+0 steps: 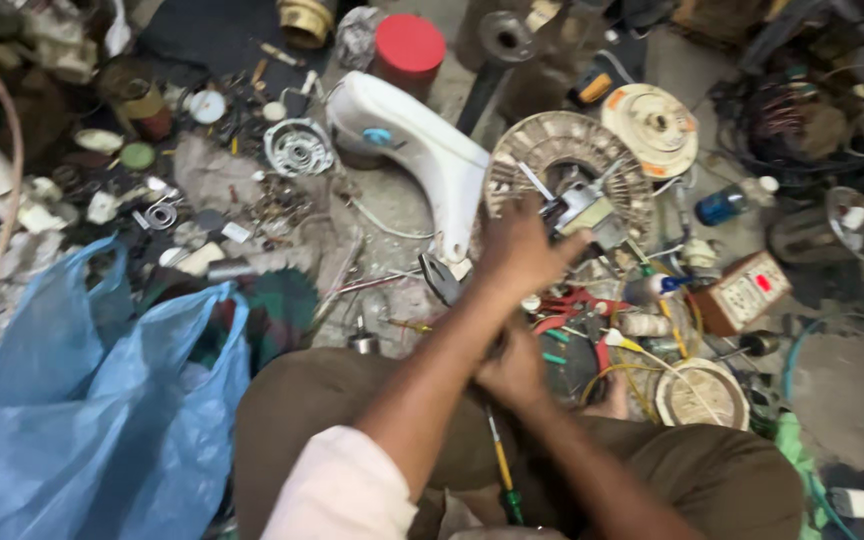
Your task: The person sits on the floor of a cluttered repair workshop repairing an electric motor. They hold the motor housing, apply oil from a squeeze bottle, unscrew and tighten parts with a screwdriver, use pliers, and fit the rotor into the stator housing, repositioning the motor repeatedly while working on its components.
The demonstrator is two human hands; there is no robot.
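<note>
Left hand (517, 250) grips the metal part (580, 208) just beyond its fingers.

Left hand (522, 250) is reaching out over the round motor winding (552, 150), holding a small grey metal part (584, 208) right above it. Right hand (514, 368) sits lower, close to the lap, fist closed around a yellow screwdriver (500, 462) pointing down. White fan housing (414, 135) lies just left of the winding, blue plastic bag (82, 400) at the far left, red pliers (567, 305) among the clutter on the floor.
</note>
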